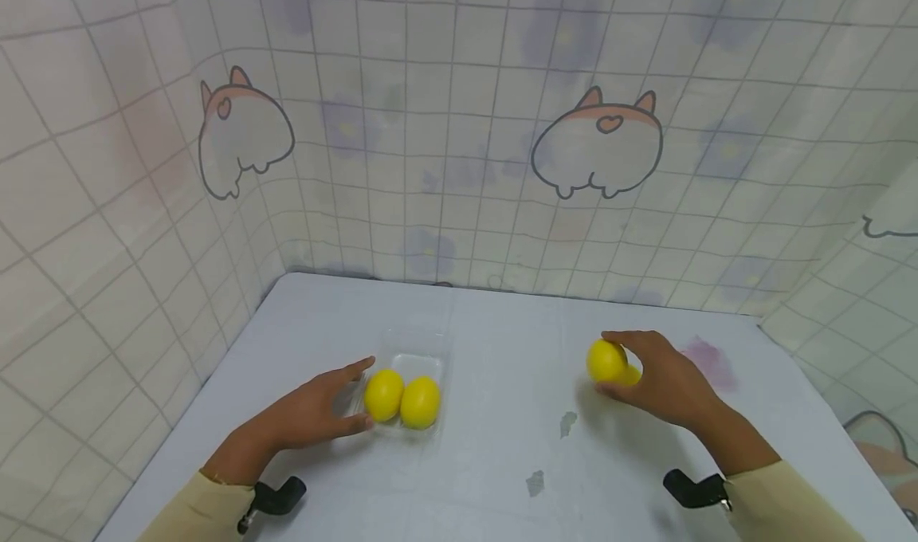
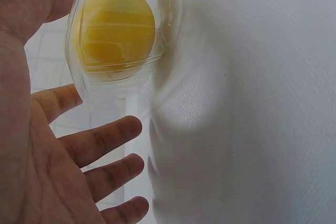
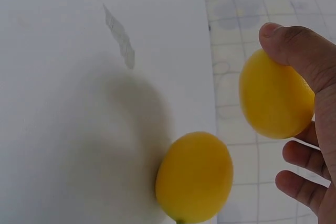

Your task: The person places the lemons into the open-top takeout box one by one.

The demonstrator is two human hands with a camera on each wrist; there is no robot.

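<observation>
A clear plastic container (image 1: 433,344) stands on the table left of centre, with two lemons (image 1: 420,402) side by side in its near part. My left hand (image 1: 313,411) is at its left side, thumb and fingers spread at the wall; the left wrist view has these fingers (image 2: 113,139) straight and apart. My right hand (image 1: 663,377) pinches a lemon (image 3: 275,95) between thumb and fingers, raised over the table. Another lemon (image 3: 194,177) lies on the table under that hand, mostly hidden behind the held one in the head view.
The white table (image 1: 495,462) has grey worn patches (image 1: 535,483) near the middle and a pink stain (image 1: 710,363) at the right. A curtain (image 1: 459,127) with a grid and cartoon animals surrounds its back and sides. A dark cable (image 1: 885,424) hangs past the right edge.
</observation>
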